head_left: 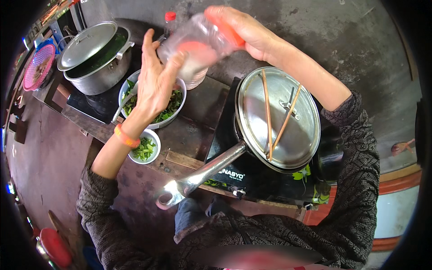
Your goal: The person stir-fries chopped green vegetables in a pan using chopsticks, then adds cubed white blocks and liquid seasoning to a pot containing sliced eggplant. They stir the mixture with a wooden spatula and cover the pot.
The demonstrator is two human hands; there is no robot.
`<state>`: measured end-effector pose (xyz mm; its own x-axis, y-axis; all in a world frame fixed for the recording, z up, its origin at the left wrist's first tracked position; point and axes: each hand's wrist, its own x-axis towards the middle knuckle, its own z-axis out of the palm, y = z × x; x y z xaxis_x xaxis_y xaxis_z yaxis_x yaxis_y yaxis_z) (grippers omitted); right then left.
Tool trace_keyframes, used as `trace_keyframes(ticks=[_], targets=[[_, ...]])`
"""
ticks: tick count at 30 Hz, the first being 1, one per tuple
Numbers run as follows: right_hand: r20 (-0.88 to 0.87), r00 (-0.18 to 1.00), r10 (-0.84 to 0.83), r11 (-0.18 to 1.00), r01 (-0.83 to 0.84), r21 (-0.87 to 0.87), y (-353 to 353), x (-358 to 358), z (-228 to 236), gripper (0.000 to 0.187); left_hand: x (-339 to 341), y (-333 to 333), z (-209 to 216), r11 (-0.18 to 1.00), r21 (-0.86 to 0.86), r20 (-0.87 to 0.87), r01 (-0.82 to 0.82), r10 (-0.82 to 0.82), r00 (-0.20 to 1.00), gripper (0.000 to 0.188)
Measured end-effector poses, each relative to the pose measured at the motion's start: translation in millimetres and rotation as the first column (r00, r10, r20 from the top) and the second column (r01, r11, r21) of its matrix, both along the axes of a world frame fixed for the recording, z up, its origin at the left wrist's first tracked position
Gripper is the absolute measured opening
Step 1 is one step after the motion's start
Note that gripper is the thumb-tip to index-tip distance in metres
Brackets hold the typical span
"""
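Observation:
My right hand (243, 33) grips a clear plastic jar (191, 33) by its red-lidded end, holding it tilted in the air; motion blurs it. My left hand (157, 78) is open, fingers and thumb spread beside the jar's other end. Whether its palm touches the jar I cannot tell. Behind the jar, a second clear container (195, 80) with a red top stands on the table, partly hidden. Under my left hand sits a white bowl (167, 122) of chopped greens with a spoon (123, 104) in it. Closer to me is a small white bowl (157, 155) of cut greens.
A lidded frying pan (279, 117) stands on a black stove (252, 182), its long handle pointing toward me. Two chopsticks (267, 112) lie on the lid. At the left are a large metal pot (96, 76) with its lid ajar and a pink basket (33, 74). A red-capped bottle (169, 22) stands behind.

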<state>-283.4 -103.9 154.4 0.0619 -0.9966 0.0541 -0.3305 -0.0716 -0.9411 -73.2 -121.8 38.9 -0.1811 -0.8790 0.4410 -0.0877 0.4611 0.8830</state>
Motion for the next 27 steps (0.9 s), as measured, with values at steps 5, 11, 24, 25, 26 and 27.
trace_keyframes(ticks=[5, 11, 24, 25, 26, 27], targets=[[-0.7, 0.676, 0.231, 0.969, -0.222, 0.105, -23.7, -18.5, -43.5, 0.068, 44.7, 31.3, 2.8, 0.994, 0.064, -0.117, 0.084, -0.076, 0.99, 0.089], [-0.895, 0.322, 0.307, 0.947, -0.194, 0.255, -59.9, -24.2, -116.4, 0.073, 66.6, 66.3, -10.5, 0.913, 0.353, -0.121, 0.205, -0.173, 0.978, 0.078], [-0.855, 0.482, 0.191, 0.965, -0.25, 0.075, -17.2, -68.1, -45.6, 0.051, 67.7, 112.5, 2.7, 0.864, 0.412, -0.12, 0.289, -0.263, 0.957, 0.078], [-0.817, 0.55, 0.173, 0.968, -0.247, 0.039, 3.4, -76.6, -27.0, 0.049, 64.2, 116.8, 6.3, 0.869, 0.407, -0.103, 0.28, -0.261, 0.96, 0.076], [-0.787, 0.603, 0.132, 0.977, -0.213, 0.001, 28.2, -86.4, -9.7, 0.048, 58.9, 117.1, 9.0, 0.874, 0.407, -0.063, 0.264, -0.262, 0.963, 0.071], [-0.747, 0.658, 0.094, 0.981, -0.188, -0.042, 55.9, -97.7, 6.2, 0.047, 52.8, 118.8, 12.1, 0.887, 0.387, -0.011, 0.252, -0.269, 0.963, 0.066]])
